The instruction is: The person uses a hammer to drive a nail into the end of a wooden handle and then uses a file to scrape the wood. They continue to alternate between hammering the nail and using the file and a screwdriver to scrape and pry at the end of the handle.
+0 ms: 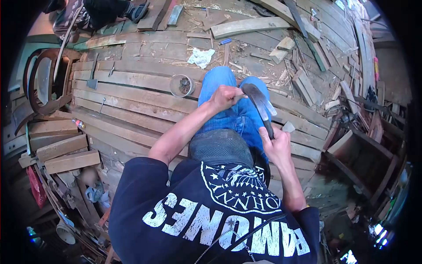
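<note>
My right hand (276,143) is wrapped round the dark handle of a claw hammer (260,100), whose metal head is over my knees. My left hand (226,97) is closed in a pinch close to the hammer head; what its fingers hold is too small to make out. Both hands are above my lap, over blue jeans (217,80). Left of my knees, a round container (182,86) with small dark pieces, maybe nails, rests on the wooden planks (127,92).
Wood scraps and chips (307,90) litter the floor at the right. A white cloth (201,57) and a blue object (225,41) lie ahead. An axe-like tool (92,82) is at the left. Another person's leg (107,13) shows at the top left. An open wooden box (365,163) is at the right.
</note>
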Tool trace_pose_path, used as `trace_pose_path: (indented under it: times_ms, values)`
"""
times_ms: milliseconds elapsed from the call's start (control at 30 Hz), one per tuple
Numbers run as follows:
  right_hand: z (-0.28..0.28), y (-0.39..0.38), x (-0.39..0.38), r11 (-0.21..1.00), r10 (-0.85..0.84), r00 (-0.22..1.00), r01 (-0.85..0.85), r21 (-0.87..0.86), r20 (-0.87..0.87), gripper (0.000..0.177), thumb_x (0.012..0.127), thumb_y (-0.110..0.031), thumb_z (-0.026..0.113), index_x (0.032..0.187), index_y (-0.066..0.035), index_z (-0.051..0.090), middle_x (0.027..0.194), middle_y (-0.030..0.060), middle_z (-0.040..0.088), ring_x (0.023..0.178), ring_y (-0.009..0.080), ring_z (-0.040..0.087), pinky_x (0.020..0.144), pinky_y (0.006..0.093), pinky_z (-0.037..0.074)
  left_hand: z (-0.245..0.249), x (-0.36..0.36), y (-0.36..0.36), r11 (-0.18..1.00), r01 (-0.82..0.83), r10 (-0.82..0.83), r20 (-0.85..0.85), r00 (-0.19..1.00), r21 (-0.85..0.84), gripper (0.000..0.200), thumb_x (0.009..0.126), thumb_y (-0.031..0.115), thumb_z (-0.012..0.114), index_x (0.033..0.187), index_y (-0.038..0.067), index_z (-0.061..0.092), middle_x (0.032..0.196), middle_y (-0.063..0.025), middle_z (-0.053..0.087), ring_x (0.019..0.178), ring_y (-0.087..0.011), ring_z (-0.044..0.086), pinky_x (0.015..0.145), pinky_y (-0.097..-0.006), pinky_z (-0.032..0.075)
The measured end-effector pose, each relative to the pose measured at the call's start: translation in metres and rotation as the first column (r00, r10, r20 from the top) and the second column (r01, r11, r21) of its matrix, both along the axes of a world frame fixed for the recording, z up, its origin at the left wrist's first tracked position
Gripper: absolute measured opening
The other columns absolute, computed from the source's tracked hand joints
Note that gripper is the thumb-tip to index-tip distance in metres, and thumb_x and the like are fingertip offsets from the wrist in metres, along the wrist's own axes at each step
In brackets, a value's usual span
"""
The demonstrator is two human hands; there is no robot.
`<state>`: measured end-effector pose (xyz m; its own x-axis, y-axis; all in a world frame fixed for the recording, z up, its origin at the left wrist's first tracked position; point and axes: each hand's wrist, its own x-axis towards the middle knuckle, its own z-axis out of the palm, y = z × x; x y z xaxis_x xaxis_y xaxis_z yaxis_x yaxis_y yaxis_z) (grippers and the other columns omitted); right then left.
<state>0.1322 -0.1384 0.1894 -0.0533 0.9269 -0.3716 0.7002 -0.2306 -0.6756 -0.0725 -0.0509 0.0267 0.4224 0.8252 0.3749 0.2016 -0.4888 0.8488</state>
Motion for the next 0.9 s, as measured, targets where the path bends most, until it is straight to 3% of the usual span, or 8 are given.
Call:
trace_pose_path:
  times_ms: [100, 167, 400, 567, 733, 800, 867, 900]
  values:
    - [-0.012, 0.000, 0.003, 0.999, -0.007, 0.999, 0.009, -0.043, 0.048, 0.041, 0.087, -0.034, 0.065, 0.067, 0.001, 0.059, 0.048, 0.0170, 0.049, 0.043, 0.0314, 0.053, 0.046, 0.0403, 0.039, -0.002, 0.002, -0.001, 0.994, -0.077, 0.081, -0.052, 0.995, 0.078, 0.014, 0.060, -0.008, 0.061, 0.069, 0.002, 0.058, 0.061, -0.0112, 0.056, 0.056, -0.0289, 0.058, 0.049, -0.0398, 0.046]
    - [-0.012, -0.002, 0.003, 0.998, -0.013, 0.998, 0.017, -0.059, 0.063, 0.044, 0.088, -0.037, 0.064, 0.067, 0.002, 0.059, 0.049, 0.0165, 0.049, 0.044, 0.0296, 0.052, 0.048, 0.0404, 0.040, -0.005, -0.001, 0.000, 0.996, -0.025, 0.039, -0.160, 0.986, 0.087, 0.027, 0.063, -0.006, 0.065, 0.088, 0.005, 0.068, 0.075, -0.0103, 0.067, 0.066, -0.0266, 0.066, 0.058, -0.0357, 0.053]
    - [-0.021, -0.007, 0.012, 0.994, -0.088, 0.995, 0.090, -0.057, 0.037, 0.047, 0.090, -0.039, 0.061, 0.066, 0.001, 0.058, 0.048, 0.0107, 0.048, 0.044, 0.0203, 0.046, 0.047, 0.0383, 0.038, -0.003, 0.010, -0.002, 0.989, -0.110, 0.119, -0.091, 0.989, 0.097, 0.022, 0.072, 0.001, 0.070, 0.094, 0.004, 0.070, 0.084, -0.0135, 0.070, 0.073, -0.0250, 0.069, 0.063, -0.0323, 0.056]
    - [-0.023, -0.019, 0.020, 0.978, -0.160, 0.987, 0.163, -0.128, 0.028, 0.050, 0.090, -0.043, 0.060, 0.065, 0.000, 0.057, 0.047, 0.0082, 0.046, 0.045, 0.0169, 0.044, 0.047, 0.0375, 0.037, 0.007, 0.012, 0.005, 0.824, -0.016, 0.039, 0.028, 0.999, -0.566, 0.032, 0.075, 0.014, 0.079, 0.103, 0.003, 0.070, 0.088, -0.0069, 0.072, 0.081, -0.0116, 0.067, 0.075, -0.0253, 0.053]
    - [-0.034, -0.037, 0.037, 0.966, -0.225, 0.974, 0.225, -0.128, 0.019, 0.055, 0.090, -0.047, 0.058, 0.061, -0.001, 0.054, 0.046, 0.0040, 0.043, 0.045, 0.0137, 0.040, 0.045, 0.0356, 0.034, 0.019, 0.000, 0.020, 0.595, 0.286, -0.061, 0.313, 0.948, -0.751, 0.031, 0.081, 0.013, 0.074, 0.107, -0.001, 0.067, 0.105, -0.0121, 0.068, 0.098, -0.0166, 0.064, 0.089, -0.0296, 0.050]
    - [-0.035, -0.041, 0.042, 0.959, -0.242, 0.970, 0.241, -0.148, 0.012, 0.057, 0.091, -0.048, 0.058, 0.061, -0.001, 0.054, 0.046, 0.0034, 0.043, 0.045, 0.0129, 0.040, 0.045, 0.0350, 0.034, 0.015, -0.006, 0.030, 0.464, 0.527, 0.213, 0.668, 0.713, -0.712, 0.029, 0.090, 0.013, 0.063, 0.115, -0.002, 0.061, 0.114, -0.0150, 0.065, 0.107, -0.0231, 0.062, 0.094, -0.0346, 0.049]
    - [-0.034, -0.045, 0.046, 0.960, -0.262, 0.965, 0.262, -0.097, 0.019, 0.058, 0.091, -0.050, 0.057, 0.061, 0.000, 0.054, 0.046, 0.0029, 0.043, 0.046, 0.0122, 0.040, 0.046, 0.0344, 0.034, 0.013, -0.013, 0.029, 0.462, 0.438, 0.335, 0.609, 0.719, -0.771, 0.027, 0.093, 0.013, 0.059, 0.115, -0.003, 0.060, 0.115, -0.0160, 0.064, 0.110, -0.0266, 0.061, 0.096, -0.0374, 0.048]
    - [-0.031, -0.046, 0.046, 0.957, -0.270, 0.963, 0.270, -0.108, 0.011, 0.059, 0.091, -0.050, 0.056, 0.061, 0.000, 0.053, 0.047, 0.0025, 0.042, 0.047, 0.0118, 0.041, 0.046, 0.0341, 0.034, 0.012, -0.014, 0.029, 0.500, 0.267, 0.310, 0.459, 0.832, -0.823, 0.027, 0.091, 0.011, 0.060, 0.115, -0.002, 0.061, 0.116, -0.0164, 0.063, 0.111, -0.0264, 0.060, 0.097, -0.0382, 0.048]
